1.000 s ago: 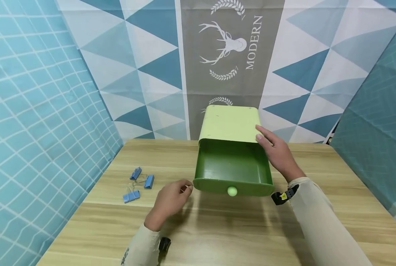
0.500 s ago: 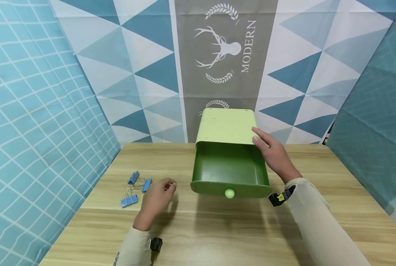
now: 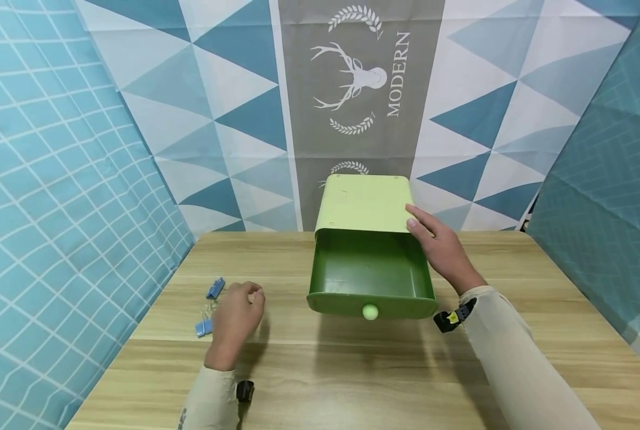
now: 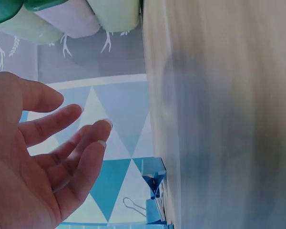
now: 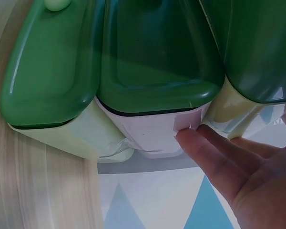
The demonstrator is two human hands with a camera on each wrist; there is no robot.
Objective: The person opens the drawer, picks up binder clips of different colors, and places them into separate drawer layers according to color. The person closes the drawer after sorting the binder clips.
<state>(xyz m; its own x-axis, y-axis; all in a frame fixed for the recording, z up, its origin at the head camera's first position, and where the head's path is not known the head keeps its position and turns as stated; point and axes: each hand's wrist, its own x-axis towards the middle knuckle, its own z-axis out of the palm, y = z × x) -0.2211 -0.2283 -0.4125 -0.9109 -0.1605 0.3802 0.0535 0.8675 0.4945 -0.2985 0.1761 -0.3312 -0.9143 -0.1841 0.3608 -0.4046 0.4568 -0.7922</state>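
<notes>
A light green drawer unit (image 3: 365, 203) stands at the back of the table, its dark green top drawer (image 3: 372, 303) pulled out with nothing inside. My right hand (image 3: 446, 251) lies against the unit's right upper side; in the right wrist view its straight fingers (image 5: 219, 157) touch the side wall. My left hand (image 3: 236, 319) hovers over blue binder clips on the left, fingers relaxed and loosely bent. The left wrist view shows that hand (image 4: 52, 148) holding nothing, with binder clips (image 4: 153, 168) beyond its fingertips. One binder clip (image 3: 215, 288) lies past the hand, another (image 3: 204, 327) beside the wrist.
Two more drawers, a middle one (image 5: 157, 62) and a lower one (image 5: 52, 71), sit pushed in beneath the pulled-out drawer. Patterned cloth (image 3: 255, 113) hangs behind the wooden table (image 3: 352, 382), and a blue checked cloth (image 3: 45, 197) covers the left side.
My left hand has moved left from beside the drawer's front corner to over the binder clips, covering one. The right hand stays on the unit; the view has shifted slightly.
</notes>
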